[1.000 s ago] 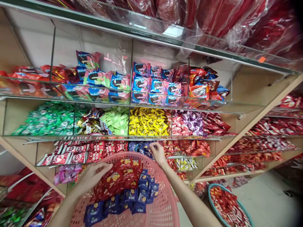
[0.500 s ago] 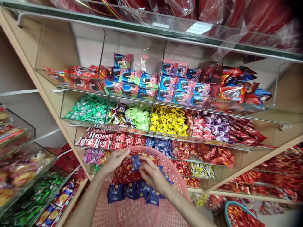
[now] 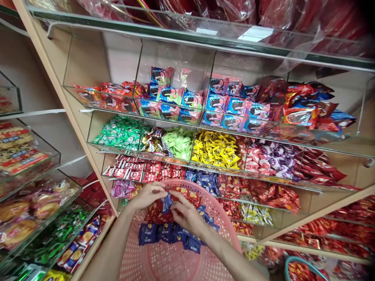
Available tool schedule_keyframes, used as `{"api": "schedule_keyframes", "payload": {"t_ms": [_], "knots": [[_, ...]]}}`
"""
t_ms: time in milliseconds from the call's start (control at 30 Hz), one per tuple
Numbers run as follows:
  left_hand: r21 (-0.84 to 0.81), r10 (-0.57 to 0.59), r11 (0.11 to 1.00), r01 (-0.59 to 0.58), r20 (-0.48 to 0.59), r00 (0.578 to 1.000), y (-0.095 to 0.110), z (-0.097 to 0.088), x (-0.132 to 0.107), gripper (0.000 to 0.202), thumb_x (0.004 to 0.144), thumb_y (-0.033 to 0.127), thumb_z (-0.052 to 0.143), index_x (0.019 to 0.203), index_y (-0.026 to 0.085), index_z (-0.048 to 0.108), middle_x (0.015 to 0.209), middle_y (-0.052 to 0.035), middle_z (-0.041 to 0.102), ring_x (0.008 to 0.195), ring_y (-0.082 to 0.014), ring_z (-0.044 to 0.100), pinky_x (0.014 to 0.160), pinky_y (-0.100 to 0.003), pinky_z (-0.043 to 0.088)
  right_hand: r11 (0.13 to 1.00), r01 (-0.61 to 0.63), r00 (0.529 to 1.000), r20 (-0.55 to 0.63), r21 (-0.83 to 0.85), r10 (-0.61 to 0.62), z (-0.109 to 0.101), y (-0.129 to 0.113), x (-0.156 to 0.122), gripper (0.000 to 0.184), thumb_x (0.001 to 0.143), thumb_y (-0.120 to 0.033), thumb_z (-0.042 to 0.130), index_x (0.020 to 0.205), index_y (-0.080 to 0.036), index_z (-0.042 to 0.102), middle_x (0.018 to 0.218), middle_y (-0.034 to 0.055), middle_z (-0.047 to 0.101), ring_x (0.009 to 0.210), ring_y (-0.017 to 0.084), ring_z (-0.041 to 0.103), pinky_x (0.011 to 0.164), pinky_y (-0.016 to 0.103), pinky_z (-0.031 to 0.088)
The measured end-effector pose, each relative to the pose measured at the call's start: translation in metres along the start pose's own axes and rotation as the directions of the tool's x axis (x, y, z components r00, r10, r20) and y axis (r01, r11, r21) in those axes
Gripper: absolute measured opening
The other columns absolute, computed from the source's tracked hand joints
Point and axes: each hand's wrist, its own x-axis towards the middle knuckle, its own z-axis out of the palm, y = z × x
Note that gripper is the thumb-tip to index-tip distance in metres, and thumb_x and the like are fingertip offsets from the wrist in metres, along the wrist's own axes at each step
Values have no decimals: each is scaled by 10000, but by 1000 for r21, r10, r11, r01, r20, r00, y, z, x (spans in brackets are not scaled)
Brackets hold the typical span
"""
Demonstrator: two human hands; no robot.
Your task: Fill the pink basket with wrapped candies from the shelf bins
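Over from the shelf comes the right hand (image 3: pixel 189 216): a second ago it was up among the blue packets there, and now it is back above the basket, meeting the left hand (image 3: pixel 149 196) at one small blue packet (image 3: pixel 166 203). That packet hangs upright, slightly tilted, between the two hands, over the upper part of the pink basket (image 3: pixel 158 265). The left hand, palm down, has its fingertips pinched on the packet's top end; the right comes in from the other side, fingers curled and tips right at the packet's edge, though whether they grip it or only touch it can't be told. Beneath, red packets (image 3: pixel 154 210) fill the far side of the basket, partly covered by the hands, and nearer the person runs a row of blue packets (image 3: pixel 148 234). Just beyond the rim, more shelf blue packets (image 3: pixel 207 182) sit in their compartment, with red-and-white packets (image 3: pixel 125 168) to the left. Up one level: green sweets (image 3: pixel 121 132), yellow sweets (image 3: pixel 216 148), purple-and-white sweets (image 3: pixel 283 160). Above those, stacked blue-and-pink packs (image 3: pixel 216 102), and down at lower right, a teal-rimmed tub (image 3: pixel 286 265) holding red packets.
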Motion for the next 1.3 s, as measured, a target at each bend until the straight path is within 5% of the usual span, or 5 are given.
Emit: {"api": "schedule_keyframes", "payload": {"t_ms": [133, 267, 933, 1200, 1300], "knots": [[-52, -24, 998, 21, -50, 998, -4, 3, 1, 318, 730, 486, 571, 741, 203, 715, 1062, -53, 621, 1005, -180, 552, 946, -306, 374, 929, -177, 946, -203, 325, 252, 15, 7, 3, 238, 818, -384, 517, 945, -182, 531, 1074, 115, 594, 681, 119, 606, 619, 250, 495], [-72, -31, 997, 26, -73, 997, -6, 4, 1, 306, 727, 474, 579, 730, 196, 709, 1029, -55, 619, 977, -176, 559, 919, -302, 390, 696, -462, 851, 56, 550, 521, 25, 16, 8, 435, 717, -605, 545, 717, -170, 530, 542, -7, 572, 425, 113, 523, 412, 221, 413], [-204, -55, 979, 22, -155, 986, -13, 8, 4, 251, 657, 418, 670, 660, 169, 695, 1010, -59, 609, 922, -166, 558, 838, -281, 418, 670, -369, 909, 101, 644, 404, 24, 12, 9, 390, 671, -546, 646, 651, -165, 564, 559, -13, 602, 499, 105, 548, 512, 227, 442], [-241, -56, 970, 29, -106, 993, -1, 4, 4, 261, 674, 415, 656, 755, 171, 703, 950, -41, 649, 879, -156, 580, 839, -284, 423, 93, -645, 672, 505, 759, 541, 19, 2, 12, 585, 756, -707, 400, 889, -148, 507, 851, 131, 678, 695, 176, 668, 614, 297, 535], [-245, -67, 969, 44, -83, 994, 0, 2, 3, 263, 669, 413, 661, 761, 172, 707, 977, -44, 648, 893, -161, 582, 844, -290, 425, 0, -642, 628, 526, 767, 574, 21, 5, 16, 508, 770, -657, 454, 881, -162, 465, 862, 134, 674, 708, 180, 674, 607, 292, 545]]}}
